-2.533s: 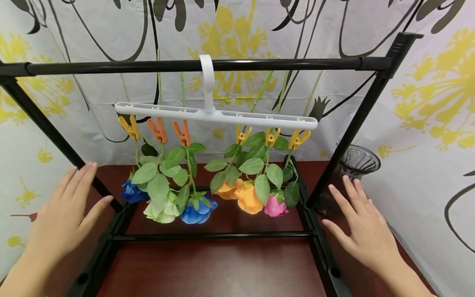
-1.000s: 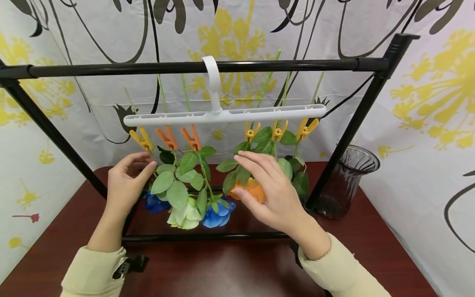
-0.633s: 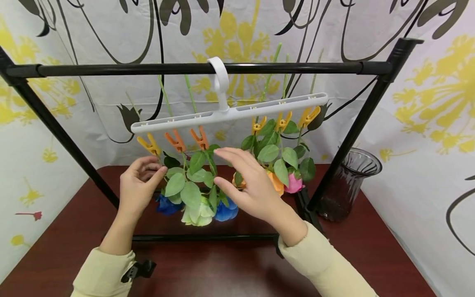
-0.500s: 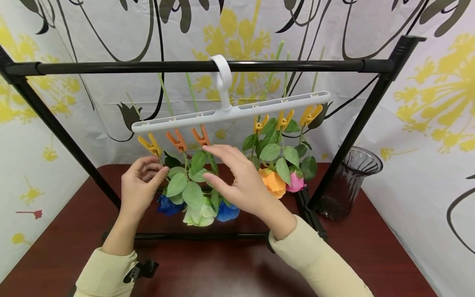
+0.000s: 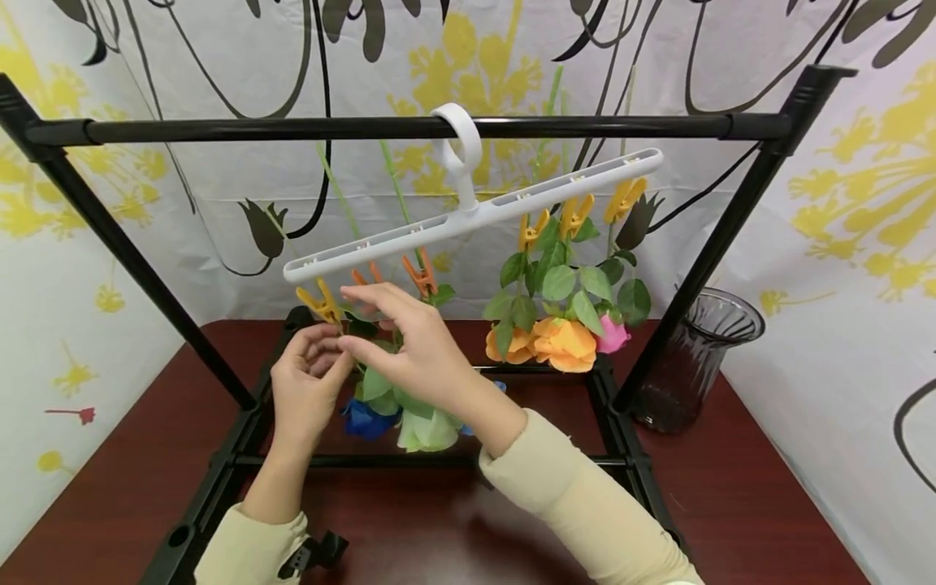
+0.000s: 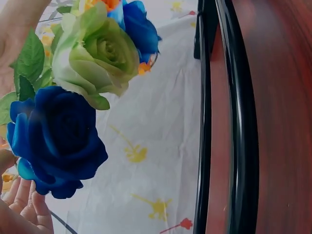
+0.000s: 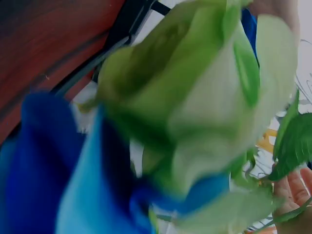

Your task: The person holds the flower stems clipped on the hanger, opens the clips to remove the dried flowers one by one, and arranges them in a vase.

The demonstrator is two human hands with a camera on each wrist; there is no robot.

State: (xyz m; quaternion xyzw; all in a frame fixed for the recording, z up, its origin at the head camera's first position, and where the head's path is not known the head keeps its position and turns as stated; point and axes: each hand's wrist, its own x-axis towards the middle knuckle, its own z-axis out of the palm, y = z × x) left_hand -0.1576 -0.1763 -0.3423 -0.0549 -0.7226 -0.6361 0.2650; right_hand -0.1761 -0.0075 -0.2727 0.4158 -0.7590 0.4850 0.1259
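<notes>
A white hanger (image 5: 431, 230) hangs tilted from the black rail, its left end low. Under that end is a yellow clip (image 5: 320, 302) with the stem of a blue rose (image 5: 368, 418). My left hand (image 5: 303, 386) pinches this stem just below the clip. My right hand (image 5: 424, 349) reaches across in front of the orange clips (image 5: 422, 276), thumb and fingers apart, fingertips close beside the yellow clip. A pale green rose (image 5: 430, 431) hangs upside down under it and fills much of the right wrist view. The left wrist view shows the blue rose (image 6: 58, 136) large.
Orange roses (image 5: 565, 345) and a pink rose (image 5: 613, 333) hang from yellow clips on the hanger's right half. A glass vase (image 5: 687, 366) stands right of the black rack (image 5: 636, 127) on the dark red table (image 5: 753, 504). A patterned cloth is behind.
Both hands came from the rack's sides to the flowers. My left hand took the blue rose's stem; my right hand moved left toward it. The hanger tilted, left end down.
</notes>
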